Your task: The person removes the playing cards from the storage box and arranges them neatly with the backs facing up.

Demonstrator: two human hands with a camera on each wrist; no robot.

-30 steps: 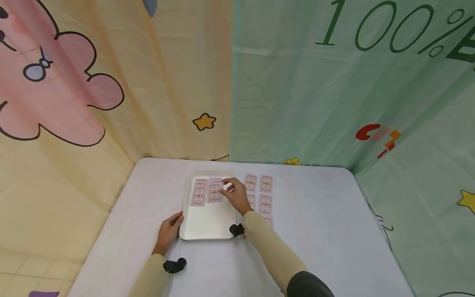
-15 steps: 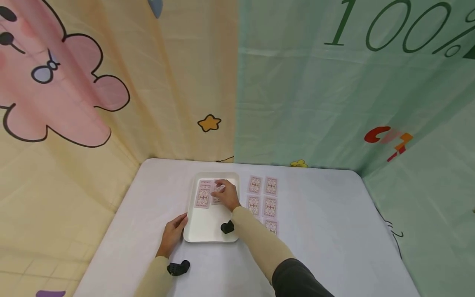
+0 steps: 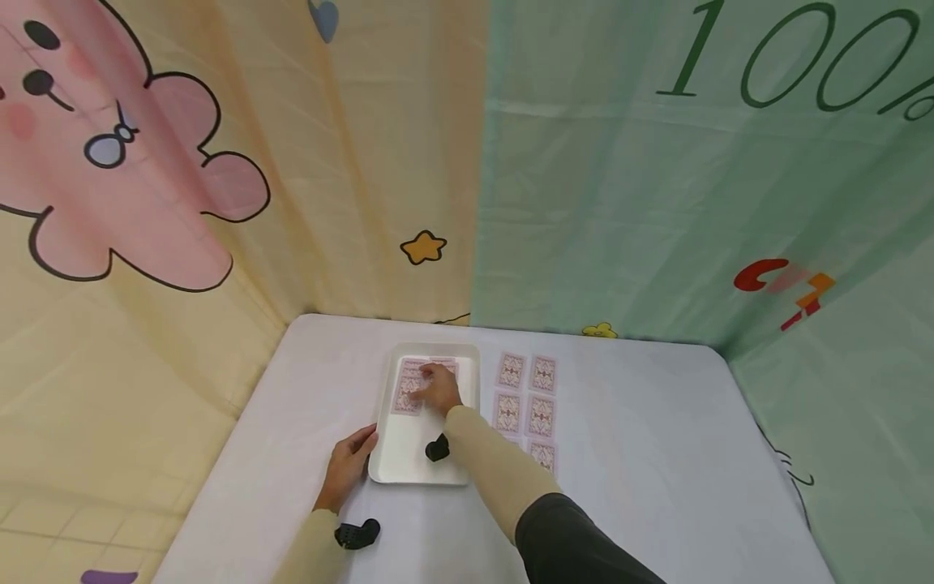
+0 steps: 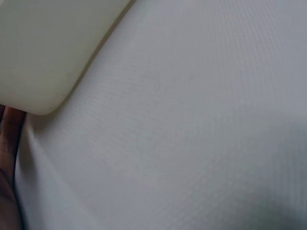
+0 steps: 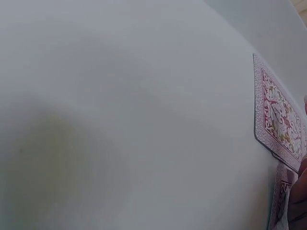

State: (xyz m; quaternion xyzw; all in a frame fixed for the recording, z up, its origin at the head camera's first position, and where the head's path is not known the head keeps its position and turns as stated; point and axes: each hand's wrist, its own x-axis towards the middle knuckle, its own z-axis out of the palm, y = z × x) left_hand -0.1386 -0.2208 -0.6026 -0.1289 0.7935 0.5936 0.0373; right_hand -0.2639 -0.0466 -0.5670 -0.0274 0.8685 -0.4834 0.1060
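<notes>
A white tray (image 3: 419, 466) lies on the white table (image 3: 642, 454). Pink-backed playing cards (image 3: 405, 397) lie face down at the tray's far end. My right hand (image 3: 438, 388) lies over them with its fingers laid flat on the cards. In the right wrist view one card (image 5: 280, 120) lies on the tray floor (image 5: 120, 120), and a fingertip (image 5: 300, 196) shows at the right edge. My left hand (image 3: 350, 462) rests on the table, fingers relaxed, touching the tray's near left corner (image 4: 45, 103).
Several more face-down cards (image 3: 527, 393) lie in two columns on the table right of the tray. Printed cloth walls (image 3: 584, 203) close off the table's far and side edges. A black camera mount (image 3: 357, 534) sits on my left wrist.
My right hand has moved left from the tray's far right corner, carrying a card, and now rests flat on the cards in the tray. My left hand stays at the tray's corner.
</notes>
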